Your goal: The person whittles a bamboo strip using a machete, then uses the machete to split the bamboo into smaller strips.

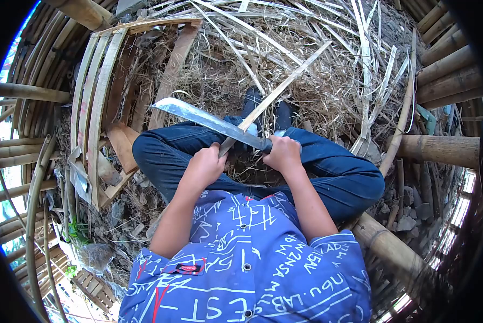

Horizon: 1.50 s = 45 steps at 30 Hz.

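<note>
presently: hands apart, one clamped on a bamboo strip, one on a machete.
left to right: a slatted wooden frame (96,97) stands on the littered ground, beside the left knee. the machete (198,116) points its tip to the left, its blade lying across the bamboo strip (284,89) just beyond the left hand. the left hand (205,166) is closed around the near end of the strip, above the lap; the strip's far end extends forward and to the right, over the shoes (283,114). the right hand (283,154) is closed around the machete handle (265,146). at far right, a thick bamboo pole (441,151) lies near the right knee.
</note>
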Tool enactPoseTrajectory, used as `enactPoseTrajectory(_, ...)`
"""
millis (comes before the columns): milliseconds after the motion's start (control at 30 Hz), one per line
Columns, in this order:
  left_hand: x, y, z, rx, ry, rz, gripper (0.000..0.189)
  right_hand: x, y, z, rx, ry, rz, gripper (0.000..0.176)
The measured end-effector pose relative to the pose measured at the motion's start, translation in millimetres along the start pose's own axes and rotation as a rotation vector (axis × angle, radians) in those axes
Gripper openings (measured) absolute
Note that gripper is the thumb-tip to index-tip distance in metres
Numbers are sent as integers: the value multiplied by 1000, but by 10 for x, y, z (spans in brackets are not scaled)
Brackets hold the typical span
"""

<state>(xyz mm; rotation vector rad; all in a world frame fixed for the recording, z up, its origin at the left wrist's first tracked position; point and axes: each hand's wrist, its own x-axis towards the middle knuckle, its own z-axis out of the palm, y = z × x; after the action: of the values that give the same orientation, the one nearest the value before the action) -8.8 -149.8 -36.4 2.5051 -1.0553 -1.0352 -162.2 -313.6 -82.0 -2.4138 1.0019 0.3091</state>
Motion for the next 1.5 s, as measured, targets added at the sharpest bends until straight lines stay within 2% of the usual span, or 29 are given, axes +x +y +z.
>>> enactPoseTrajectory(200, -18, -87, -10, -37, 34, 16, 31, 6, 45, -23, -45, -23, 13, 29)
enactPoseTrajectory(300, -178, -389, -332, -9, 1, -74, 28, 132, 487, -80, 4, 36, 311, 29)
enactPoseTrajectory(333, -261, -496, -450, -55, -30, -101, 28, 237, 656, -44, 94, 128, 338, 30)
enactPoseTrajectory(433, -496, -521, -673, -103, -32, -134, 29, 539, 831, -271, 117, 211, 441, 28)
enactPoseTrajectory(500, -561, -438, -726, -54, 46, -171, 30, 553, 849, -369, 147, 211, 377, 28)
enactPoseTrajectory(533, -560, -477, -669, -70, 107, -124, 28, 546, 866, -314, 121, 216, 340, 26)
enactPoseTrajectory(567, -564, -480, -632, -73, 112, -128, 28, 511, 858, -221, 108, 242, 275, 25)
enactPoseTrajectory(633, -507, -398, -552, -82, 122, -102, 31, 322, 575, -259, 213, 147, 251, 28)
enactPoseTrajectory(700, -451, -189, -533, -66, 31, -161, 36, 149, 351, -165, 349, 95, 157, 30)
enactPoseTrajectory(767, -389, -104, -444, 82, 26, -126, 39, 54, 172, -28, 406, 75, -7, 32)
enactPoseTrajectory(833, -336, -72, -374, 116, 27, -89, 37, -39, -52, -24, 388, 74, -87, 33)
enactPoseTrajectory(900, -286, -81, -331, 64, 60, -90, 34, 20, -186, -20, 329, -32, -144, 31)
enactPoseTrajectory(967, -292, -36, -358, 91, 54, -62, 32, 120, -217, 60, 204, 13, -183, 27)
enactPoseTrajectory(1100, -307, -69, -379, 88, 62, -63, 30, 236, -208, -49, 165, -2, -203, 27)
enactPoseTrajectory(1167, -349, -55, -375, 94, 77, -48, 29, 326, -146, -113, 93, 28, -152, 27)
enactPoseTrajectory(1267, -548, -76, -396, 159, 53, -42, 31, 712, 336, -138, 25, 45, 152, 37)
enactPoseTrajectory(1300, -615, -101, -375, 164, 52, -45, 31, 788, 508, -256, 53, -13, 262, 38)
enactPoseTrajectory(1333, -660, -113, -364, 169, 53, -46, 30, 917, 763, -201, 48, 18, 328, 35)
enactPoseTrajectory(1367, -676, -88, -347, 96, 30, -125, 28, 948, 925, -272, 74, 20, 334, 33)
enactPoseTrajectory(1500, -619, -139, -303, 29, 17, -92, 28, 846, 971, -454, 75, 88, 319, 31)
